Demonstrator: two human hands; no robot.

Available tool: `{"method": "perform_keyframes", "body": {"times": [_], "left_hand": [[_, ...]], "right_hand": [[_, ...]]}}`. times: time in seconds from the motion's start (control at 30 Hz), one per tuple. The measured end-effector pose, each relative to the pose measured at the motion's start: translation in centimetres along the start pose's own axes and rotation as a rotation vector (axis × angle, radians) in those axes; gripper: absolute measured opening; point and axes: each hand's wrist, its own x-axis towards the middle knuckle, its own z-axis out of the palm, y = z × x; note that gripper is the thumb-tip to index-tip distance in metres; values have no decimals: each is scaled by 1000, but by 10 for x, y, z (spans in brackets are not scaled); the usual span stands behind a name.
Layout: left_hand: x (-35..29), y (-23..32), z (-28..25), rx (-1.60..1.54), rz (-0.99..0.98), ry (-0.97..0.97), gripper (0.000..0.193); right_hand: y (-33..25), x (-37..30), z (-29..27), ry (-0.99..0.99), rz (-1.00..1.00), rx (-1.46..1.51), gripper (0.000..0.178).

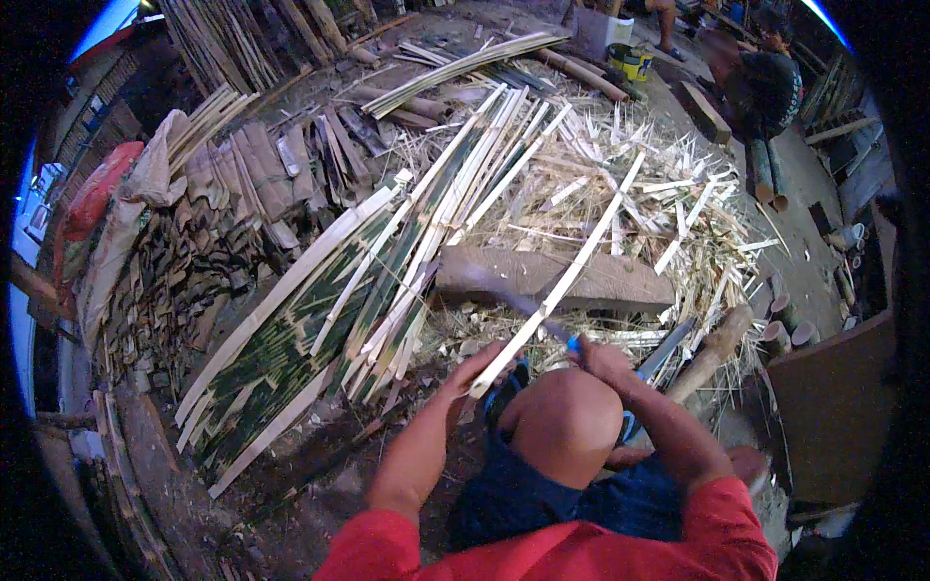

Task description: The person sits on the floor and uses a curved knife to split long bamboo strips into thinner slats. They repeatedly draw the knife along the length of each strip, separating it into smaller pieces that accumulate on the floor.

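Observation:
Closed around the near end of a long pale bamboo strip point(593, 240) is my left hand point(471, 370), just in front of my bent knee. The strip slants away to the upper right, over a thick wooden block point(610, 279). My right hand point(604, 361) grips a knife point(573, 343) by its blue handle, beside the knee. Motion blurs the blade, which reaches up and left across the strip; whether it cuts into it I cannot tell. Left of the block lies a large bundle of green and pale split bamboo strips point(281, 363).
Shavings and offcuts point(552, 194) pile up beyond the block. To my right lie a long blade point(668, 347) and a thick wooden stick point(715, 351). Brown husk-like pieces point(194, 261) are heaped at left. Another person point(770, 92) sits at far right, near a yellow bucket point(632, 64).

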Motion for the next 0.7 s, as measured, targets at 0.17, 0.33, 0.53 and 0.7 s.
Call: {"method": "perform_keyframes", "body": {"times": [0.17,0.33,0.53,0.7], "left_hand": [[-95,-5,-18,501,-259,209,52],[-82,-37,-75,684,-282,273,56],[47,-61,-68,805,115,447,56],[87,-65,-60,646,7,191,63]], "right_hand": [[60,24,-51,380,257,-63,46],[84,35,-31,240,200,-3,52],[44,19,-14,243,185,56,53],[38,7,-14,218,139,127,63]]}}
